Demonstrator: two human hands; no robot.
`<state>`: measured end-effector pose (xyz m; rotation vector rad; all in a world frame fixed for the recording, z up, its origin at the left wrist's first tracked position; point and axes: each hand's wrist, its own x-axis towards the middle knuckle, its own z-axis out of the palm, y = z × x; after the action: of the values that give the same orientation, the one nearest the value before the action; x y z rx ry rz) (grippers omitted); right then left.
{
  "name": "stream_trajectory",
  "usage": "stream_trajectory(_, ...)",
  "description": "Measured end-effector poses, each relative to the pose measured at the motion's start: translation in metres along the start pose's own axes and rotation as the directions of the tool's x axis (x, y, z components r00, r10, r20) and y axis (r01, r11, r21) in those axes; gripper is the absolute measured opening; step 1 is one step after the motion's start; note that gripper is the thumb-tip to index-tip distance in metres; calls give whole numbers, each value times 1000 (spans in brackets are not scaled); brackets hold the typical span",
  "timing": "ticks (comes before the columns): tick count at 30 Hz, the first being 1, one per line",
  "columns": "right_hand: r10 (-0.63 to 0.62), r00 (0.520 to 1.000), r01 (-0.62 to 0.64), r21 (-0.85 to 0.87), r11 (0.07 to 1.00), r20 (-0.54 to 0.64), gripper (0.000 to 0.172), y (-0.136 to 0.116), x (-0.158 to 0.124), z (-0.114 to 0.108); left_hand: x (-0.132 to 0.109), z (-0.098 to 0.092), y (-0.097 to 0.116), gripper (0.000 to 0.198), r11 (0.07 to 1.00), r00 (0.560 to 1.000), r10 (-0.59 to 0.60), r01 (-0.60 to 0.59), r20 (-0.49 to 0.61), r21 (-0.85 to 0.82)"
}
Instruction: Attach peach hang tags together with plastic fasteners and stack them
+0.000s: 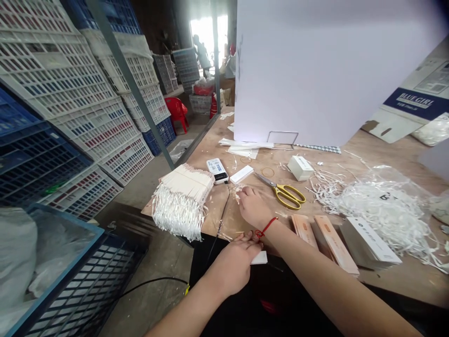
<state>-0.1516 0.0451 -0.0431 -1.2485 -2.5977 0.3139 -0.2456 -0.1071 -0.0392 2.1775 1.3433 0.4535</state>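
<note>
My left hand (236, 262) is closed at the table's front edge. A small white card or stack of cards (259, 258) sticks out beneath its fingers. My right hand (255, 206), with a red string bracelet (269, 226) at the wrist, reaches over the tabletop. Its fingers are bent down onto small pale scraps (235, 191); whatever lies in the fingertips is too small to make out. Just beyond them lies a flat white stack (242, 174). Yellow-handled scissors (289, 195) rest open to the right. On the left is a banded bundle of pale tags with white strings (182, 201).
A white handheld device (217, 170) and a small white block of cards (300, 168) stand farther back. Orange card stacks (336, 243), a white card stack (372, 241) and a heap of white strings (382, 210) fill the right. Crates (70, 271) stand left.
</note>
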Motion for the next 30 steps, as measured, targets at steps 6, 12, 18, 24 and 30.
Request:
stream_trajectory(6, 214, 944, -62, 500, 864, -252, 37, 9, -11, 13, -1, -22, 0, 54, 994, 1000, -15, 13, -14, -111)
stream_trajectory(12, 474, 835, -120, 748, 653, -279, 44, 22, -14, 44, 17, -27, -11, 42, 894, 946, -262, 165, -189, -416)
stream_trajectory(18, 594, 772, -80, 894, 441, -224, 38, 22, -16, 50, 68, -14, -23, 30, 411, 839, -519, 75, -165, -909)
stream_trajectory(24, 616, 769, -16, 957, 288, -172, 23, 18, -14, 46, 102, -7, -26, 25, 27, 757, -645, -118, -107, -993)
stream_trajectory(30, 561, 806, 28, 959, 284, -190, 30, 12, -22, 37, 102, -14, -47, 29, -212, 828, -558, -81, 53, -974)
